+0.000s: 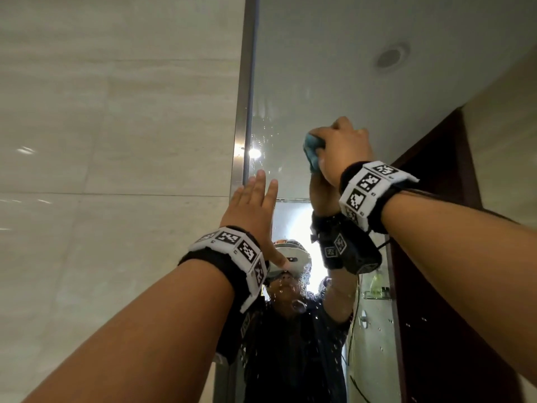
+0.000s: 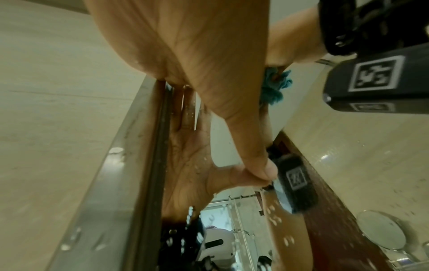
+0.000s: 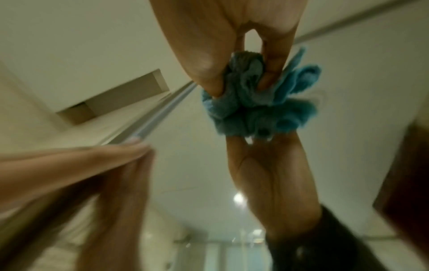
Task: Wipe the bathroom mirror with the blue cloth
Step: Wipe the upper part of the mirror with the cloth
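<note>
Your right hand (image 1: 343, 149) gripped the bunched blue cloth (image 1: 312, 154) against the mirror (image 1: 319, 68); your flat, empty left hand (image 1: 252, 205), at its seven o'clock, likely smeared the glass.

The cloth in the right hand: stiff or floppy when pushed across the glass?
Probably floppy: the cloth bunches in loose folds where the right hand grips it. Likely soft and light, since its edges flare freely. Droplets on the mirror may dampen it.
</note>
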